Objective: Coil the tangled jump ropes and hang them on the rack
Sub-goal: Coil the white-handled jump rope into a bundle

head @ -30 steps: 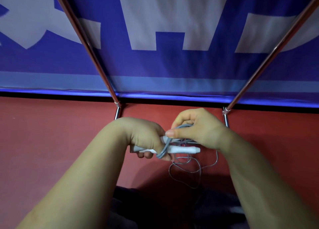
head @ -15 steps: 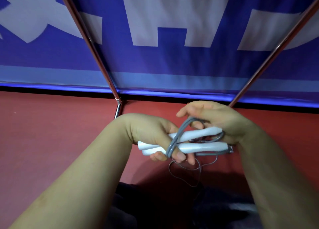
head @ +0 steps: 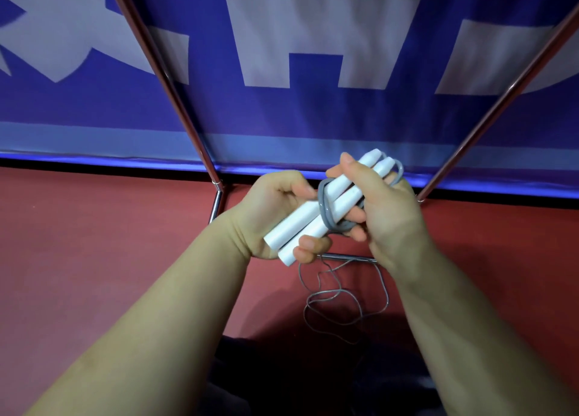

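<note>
Both hands [head: 329,215] grip two white handles [head: 326,209] wound with grey rope [head: 327,210].

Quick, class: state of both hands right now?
Left hand: grips the white handles.
Right hand: holds the handles and grey rope.

Jump rope: two white handles [head: 316,210] side by side, touching, tilted from lower left up to upper right. Thick grey cord [head: 326,209] wound in a few turns round both handles near mid-length; a loop shows at the upper-right tips. Thin grey cord tail [head: 340,299] hangs below in loose, tangled loops. Rack [head: 175,102]: shiny metal tubes, two slanting uprights at left and right, low crossbar behind the handles.
</note>
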The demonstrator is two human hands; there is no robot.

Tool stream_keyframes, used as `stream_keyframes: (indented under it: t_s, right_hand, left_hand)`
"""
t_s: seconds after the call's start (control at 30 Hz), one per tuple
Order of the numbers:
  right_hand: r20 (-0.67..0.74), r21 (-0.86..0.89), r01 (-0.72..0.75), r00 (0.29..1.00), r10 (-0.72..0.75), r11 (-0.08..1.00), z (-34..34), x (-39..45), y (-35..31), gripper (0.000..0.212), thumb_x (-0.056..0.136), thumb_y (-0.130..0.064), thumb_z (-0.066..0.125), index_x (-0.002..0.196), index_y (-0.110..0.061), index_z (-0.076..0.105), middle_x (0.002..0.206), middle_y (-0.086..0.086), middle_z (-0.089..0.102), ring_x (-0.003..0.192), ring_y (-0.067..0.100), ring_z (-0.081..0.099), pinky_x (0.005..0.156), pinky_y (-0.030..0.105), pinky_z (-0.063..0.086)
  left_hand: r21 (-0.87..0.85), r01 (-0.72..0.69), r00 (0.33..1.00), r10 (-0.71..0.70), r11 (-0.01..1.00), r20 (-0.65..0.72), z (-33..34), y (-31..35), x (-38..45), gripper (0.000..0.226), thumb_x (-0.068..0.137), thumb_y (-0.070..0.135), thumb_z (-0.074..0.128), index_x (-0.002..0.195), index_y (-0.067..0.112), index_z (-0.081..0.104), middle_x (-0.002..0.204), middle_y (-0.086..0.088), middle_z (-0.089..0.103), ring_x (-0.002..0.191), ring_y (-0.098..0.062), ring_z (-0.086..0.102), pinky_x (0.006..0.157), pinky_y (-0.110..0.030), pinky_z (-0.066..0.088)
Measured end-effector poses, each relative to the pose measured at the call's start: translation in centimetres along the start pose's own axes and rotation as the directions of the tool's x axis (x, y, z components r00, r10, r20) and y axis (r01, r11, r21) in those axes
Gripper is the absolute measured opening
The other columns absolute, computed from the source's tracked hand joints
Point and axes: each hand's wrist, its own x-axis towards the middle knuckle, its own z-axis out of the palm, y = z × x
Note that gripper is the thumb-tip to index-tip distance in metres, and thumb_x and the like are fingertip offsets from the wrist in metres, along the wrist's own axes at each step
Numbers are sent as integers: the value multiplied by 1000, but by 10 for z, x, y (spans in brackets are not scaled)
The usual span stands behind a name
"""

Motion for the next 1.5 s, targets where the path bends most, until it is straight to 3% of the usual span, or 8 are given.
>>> stream_keyframes:
  t_s: [0.13,0.23,0.47,0.63,1.0,1.2,1.33,1.5]
  right_hand:
    - [-82,4,28,996,-27,1000,-1,3,3,27,89,-26,59,64,-17,66,41,-6,55,36,4,50,37,14,36]
    - [-204,-43,105,973,-112,994,-2,10,8,31,88,-27,60,58,-21,67,53,-5,65,58,10,62,59,22,48]
    - [-496,230,71,867,54,971,-9,19,7,29,89,-28,58,60,-21,61,51,-14,62,54,7,54,49,21,36]
    - [-554,309,59,822,130,949,-5,20,5,35,88,-28,59,54,-21,60,45,-16,58,49,3,51,53,24,34]
    - [-26,364,-144,986,164,920,2,15,4,62,75,-68,37,98,-20,69,55,0,36,33,4,16,37,19,12]
    - [133,-52,-83,987,89,995,12,11,18,71,56,-87,44,62,-16,46,56,6,28,35,7,21,36,20,18]
    - [210,-367,31,976,50,930,20,3,24,61,80,-72,40,50,-19,46,46,-4,37,38,6,29,46,23,26]
    - [292,-650,266,952,-89,712,16,-3,26,29,93,-31,49,83,-7,61,55,1,46,54,16,40,57,31,37]
  left_hand:
    - [238,-72,981,112,969,-160,11,-4,3,22,69,23,67,89,14,69,81,-9,67,40,-14,47,42,-18,39]
    - [474,-36,871,260,880,-417,13,-6,9,38,62,17,73,96,8,59,72,-10,64,44,-14,56,44,-22,44]
    - [488,-67,564,437,870,-701,17,-9,21,43,72,33,79,82,15,42,65,-1,59,44,-12,50,40,-18,35]
    - [481,-133,489,479,867,-729,26,-26,39,26,79,33,70,81,14,51,49,8,52,35,-6,36,39,-19,28]
    - [574,-310,350,652,758,-672,28,-13,35,14,83,20,56,89,18,68,47,12,51,43,-6,41,48,-23,31]
    - [650,-273,288,705,709,-648,22,-10,31,17,86,21,51,91,17,67,54,8,56,53,-10,50,61,-29,41]
    - [765,-86,206,763,638,-613,10,-7,23,25,83,32,48,79,14,66,66,3,63,66,-16,56,67,-31,45]
    - [804,158,158,789,573,-593,-3,-1,13,36,91,28,46,69,0,53,56,-11,51,56,-23,40,55,-34,34]
